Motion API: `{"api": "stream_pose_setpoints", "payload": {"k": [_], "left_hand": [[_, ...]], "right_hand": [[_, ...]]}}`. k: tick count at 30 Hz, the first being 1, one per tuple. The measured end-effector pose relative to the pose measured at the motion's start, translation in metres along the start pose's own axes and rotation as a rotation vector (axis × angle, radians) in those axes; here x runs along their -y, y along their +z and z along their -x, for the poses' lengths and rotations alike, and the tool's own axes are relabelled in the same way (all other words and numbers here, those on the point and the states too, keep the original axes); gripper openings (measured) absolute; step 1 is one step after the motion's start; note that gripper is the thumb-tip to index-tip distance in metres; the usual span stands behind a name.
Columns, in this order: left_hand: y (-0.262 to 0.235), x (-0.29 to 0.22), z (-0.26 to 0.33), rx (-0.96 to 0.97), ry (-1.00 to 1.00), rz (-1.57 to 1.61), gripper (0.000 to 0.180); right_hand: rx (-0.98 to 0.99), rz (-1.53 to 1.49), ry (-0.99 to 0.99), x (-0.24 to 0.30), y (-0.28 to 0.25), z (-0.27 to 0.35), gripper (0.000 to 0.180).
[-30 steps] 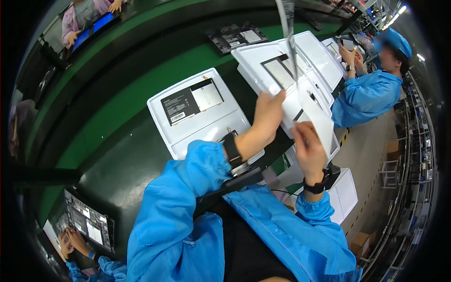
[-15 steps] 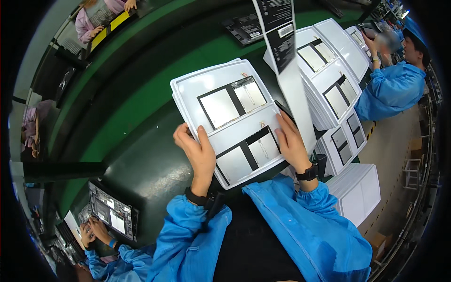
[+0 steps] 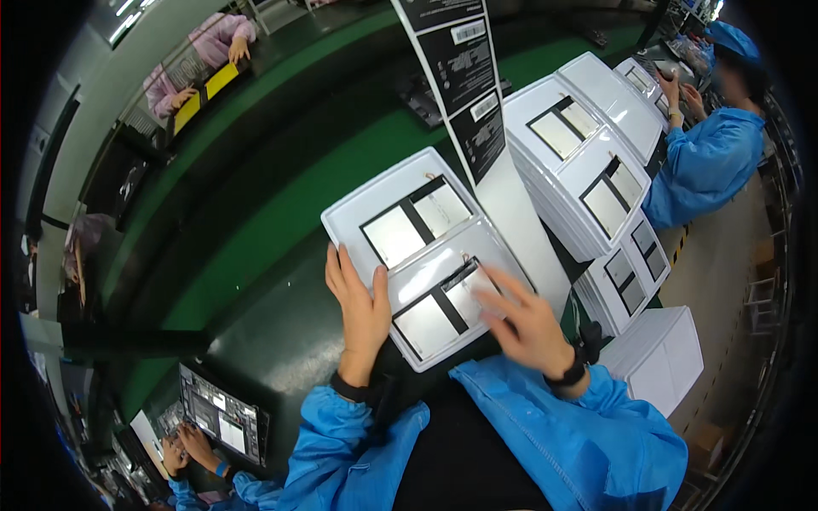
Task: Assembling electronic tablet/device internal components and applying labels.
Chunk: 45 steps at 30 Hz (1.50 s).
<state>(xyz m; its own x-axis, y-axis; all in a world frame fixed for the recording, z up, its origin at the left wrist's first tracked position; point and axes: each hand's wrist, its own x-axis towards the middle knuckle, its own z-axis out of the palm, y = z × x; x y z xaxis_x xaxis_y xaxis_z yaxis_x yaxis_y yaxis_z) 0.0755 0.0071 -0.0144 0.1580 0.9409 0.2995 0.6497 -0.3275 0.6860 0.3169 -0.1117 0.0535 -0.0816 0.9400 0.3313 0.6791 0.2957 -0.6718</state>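
the white tray [image 3: 348, 213] on the table [image 3: 277, 341] seems steadied by the spread left hand [image 3: 362, 317]. whether the near pack [image 3: 452, 308] is touched by the blurred right hand [image 3: 535, 332] can't be told. a light touch seems needed.

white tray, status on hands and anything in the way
Left hand at left edge of tray. Right hand blurred over near battery, contact unclear. Far battery uncovered. Label strip overlaps tray's right side in view.

The glossy dark surface [image 3: 277, 345] carries a white two-compartment tray [image 3: 354, 215]. Stacked white trays [image 3: 558, 213] stand to its right; an opened electronic device [image 3: 207, 410] lies at lower left.
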Motion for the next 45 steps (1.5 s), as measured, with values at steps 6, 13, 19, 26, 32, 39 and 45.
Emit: {"api": "stream_pose_setpoints", "payload": {"k": [6, 13, 19, 26, 32, 39, 45], "left_hand": [[-0.034, -0.108, -0.15, 0.252, 0.123, 0.91, 0.07], [0.012, -0.175, -0.199, 0.393, -0.116, 1.325, 0.037], [-0.027, -0.193, -0.174, 0.497, -0.139, 1.355, 0.044], [-0.041, -0.206, -0.163, 0.492, -0.112, 1.172, 0.048], [-0.037, -0.206, -0.159, 0.467, -0.073, 1.181, 0.049], [-0.04, -0.209, -0.159, 0.524, -0.046, 1.194, 0.048], [-0.025, -0.201, -0.159, 0.681, 0.059, 1.386, 0.044]], "right_hand": [[-0.663, -0.118, -0.211, -0.032, -0.054, -0.138, 0.032], [-0.433, -0.471, -0.095, -0.053, -0.086, -0.181, 0.027], [-0.477, 0.108, -0.374, -0.001, -0.112, -0.155, 0.021], [-0.357, -0.007, -0.197, 0.014, -0.138, -0.15, 0.016], [-0.203, -0.004, -0.044, 0.014, -0.153, -0.154, 0.016], [-0.196, -0.156, 0.045, 0.027, -0.159, -0.146, 0.023], [-0.107, -0.173, 0.071, 0.048, -0.171, -0.148, 0.017]]}}
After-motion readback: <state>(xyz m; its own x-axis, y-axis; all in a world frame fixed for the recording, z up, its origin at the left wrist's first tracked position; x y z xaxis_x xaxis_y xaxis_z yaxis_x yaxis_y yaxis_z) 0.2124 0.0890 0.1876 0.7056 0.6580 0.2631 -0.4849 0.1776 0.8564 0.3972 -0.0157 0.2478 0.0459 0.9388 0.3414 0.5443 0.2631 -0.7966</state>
